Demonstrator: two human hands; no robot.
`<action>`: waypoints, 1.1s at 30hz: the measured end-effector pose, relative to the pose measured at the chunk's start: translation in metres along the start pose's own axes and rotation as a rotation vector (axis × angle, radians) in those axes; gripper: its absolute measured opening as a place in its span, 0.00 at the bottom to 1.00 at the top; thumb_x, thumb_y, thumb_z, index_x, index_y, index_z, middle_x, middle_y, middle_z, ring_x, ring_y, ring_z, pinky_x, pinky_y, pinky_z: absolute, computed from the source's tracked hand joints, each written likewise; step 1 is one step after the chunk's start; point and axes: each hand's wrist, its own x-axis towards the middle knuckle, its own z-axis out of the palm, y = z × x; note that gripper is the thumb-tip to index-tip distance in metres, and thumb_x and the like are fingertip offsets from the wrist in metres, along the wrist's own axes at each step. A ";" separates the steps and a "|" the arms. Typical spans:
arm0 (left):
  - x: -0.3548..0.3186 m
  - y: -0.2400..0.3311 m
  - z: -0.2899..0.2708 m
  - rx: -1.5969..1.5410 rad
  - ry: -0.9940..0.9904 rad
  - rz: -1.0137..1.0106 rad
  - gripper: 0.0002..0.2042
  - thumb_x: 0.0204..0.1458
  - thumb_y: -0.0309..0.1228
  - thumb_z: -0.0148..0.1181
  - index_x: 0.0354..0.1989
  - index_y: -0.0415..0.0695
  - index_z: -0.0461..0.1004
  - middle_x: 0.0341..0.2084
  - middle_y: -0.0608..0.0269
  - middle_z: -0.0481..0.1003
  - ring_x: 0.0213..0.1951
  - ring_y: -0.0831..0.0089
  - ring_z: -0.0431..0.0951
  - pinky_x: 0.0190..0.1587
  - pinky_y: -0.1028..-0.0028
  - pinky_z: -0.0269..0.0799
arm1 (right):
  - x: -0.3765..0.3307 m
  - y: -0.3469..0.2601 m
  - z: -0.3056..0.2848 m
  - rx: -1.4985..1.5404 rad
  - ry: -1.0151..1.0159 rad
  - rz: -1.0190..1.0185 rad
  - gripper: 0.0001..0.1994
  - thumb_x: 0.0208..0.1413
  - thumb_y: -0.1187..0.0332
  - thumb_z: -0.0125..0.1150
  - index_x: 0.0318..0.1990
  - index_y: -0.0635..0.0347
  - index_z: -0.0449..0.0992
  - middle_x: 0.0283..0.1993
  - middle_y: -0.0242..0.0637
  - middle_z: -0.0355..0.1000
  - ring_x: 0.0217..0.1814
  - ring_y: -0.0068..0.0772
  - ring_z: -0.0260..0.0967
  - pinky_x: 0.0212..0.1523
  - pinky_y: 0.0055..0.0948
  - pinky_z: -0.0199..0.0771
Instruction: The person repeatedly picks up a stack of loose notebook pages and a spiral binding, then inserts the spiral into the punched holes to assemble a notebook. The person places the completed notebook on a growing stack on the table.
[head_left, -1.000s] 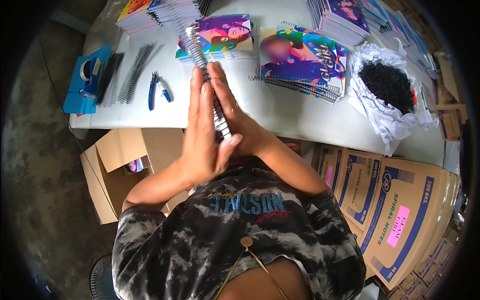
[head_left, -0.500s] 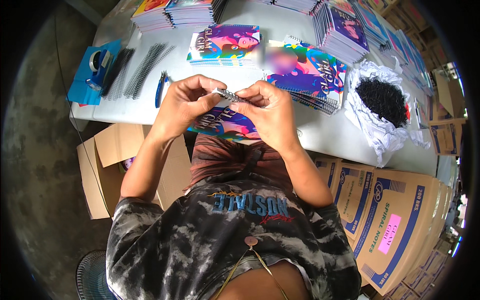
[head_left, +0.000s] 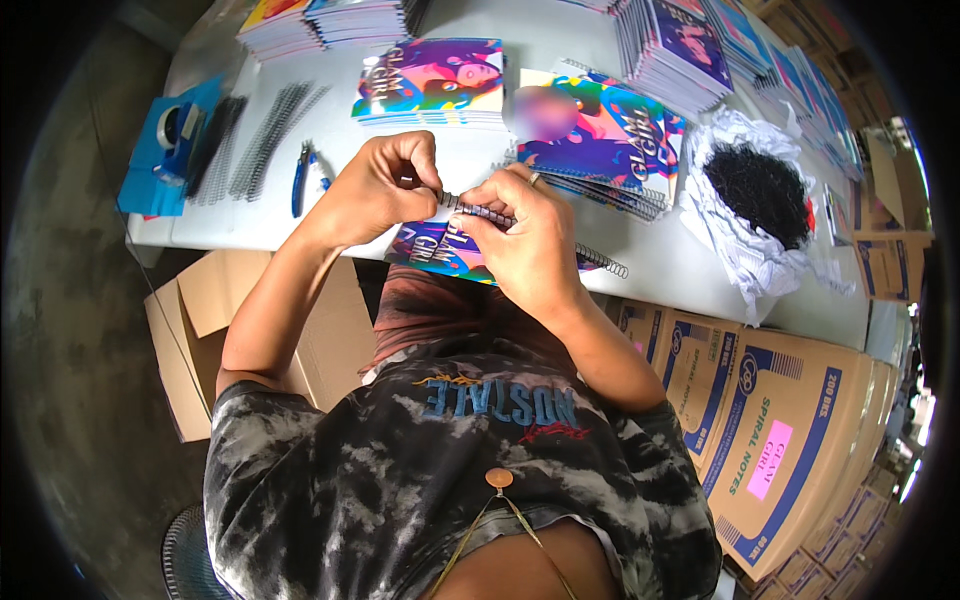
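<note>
At the frame's centre, over the near edge of the counter [head_left: 640, 270], the left hand [head_left: 375, 190] and right hand [head_left: 525, 235] meet on a notebook [head_left: 440, 250]. Both sets of fingers pinch its spiral [head_left: 480, 210], which runs between them. Pliers [head_left: 300, 175] lie left of the left hand, beside loose coils [head_left: 260, 150]. A finished stack [head_left: 600, 140] sits just beyond the right hand, and a bag [head_left: 760, 190] of dark bits lies at right.
</note>
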 end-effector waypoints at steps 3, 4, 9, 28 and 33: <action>0.005 0.003 0.009 0.030 -0.104 -0.008 0.05 0.40 0.16 0.54 0.24 0.40 0.69 0.24 0.72 0.66 0.28 0.86 0.65 0.30 0.85 0.60 | -0.001 0.001 -0.026 0.124 -0.061 0.086 0.09 0.37 0.83 0.63 0.28 0.67 0.71 0.27 0.39 0.69 0.27 0.33 0.69 0.29 0.28 0.68; 0.006 0.003 0.014 0.008 -0.132 0.062 0.06 0.42 0.22 0.59 0.28 0.41 0.70 0.29 0.70 0.67 0.30 0.83 0.66 0.33 0.82 0.61 | -0.001 -0.002 -0.036 0.168 -0.083 0.114 0.09 0.37 0.83 0.63 0.28 0.67 0.72 0.27 0.39 0.69 0.27 0.31 0.69 0.28 0.28 0.68; 0.017 0.001 0.063 0.463 0.260 0.451 0.14 0.47 0.30 0.61 0.41 0.38 0.69 0.33 0.63 0.71 0.33 0.78 0.69 0.37 0.77 0.65 | 0.027 -0.028 -0.095 -0.291 0.178 -0.535 0.11 0.32 0.75 0.69 0.28 0.58 0.77 0.31 0.30 0.72 0.32 0.32 0.68 0.34 0.26 0.67; 0.136 -0.114 0.084 0.688 0.858 0.421 0.13 0.55 0.36 0.52 0.31 0.36 0.74 0.25 0.55 0.70 0.25 0.64 0.68 0.32 0.70 0.66 | -0.008 0.173 -0.124 -0.220 1.025 -0.138 0.14 0.46 0.70 0.64 0.41 0.65 0.75 0.42 0.43 0.72 0.43 0.35 0.70 0.44 0.30 0.68; 0.150 -0.132 0.079 0.481 0.975 0.531 0.14 0.55 0.37 0.52 0.27 0.35 0.70 0.19 0.58 0.68 0.25 0.69 0.68 0.32 0.72 0.66 | -0.006 0.163 -0.124 -0.267 1.054 -0.099 0.22 0.43 0.67 0.67 0.46 0.66 0.71 0.40 0.44 0.72 0.43 0.38 0.70 0.45 0.31 0.68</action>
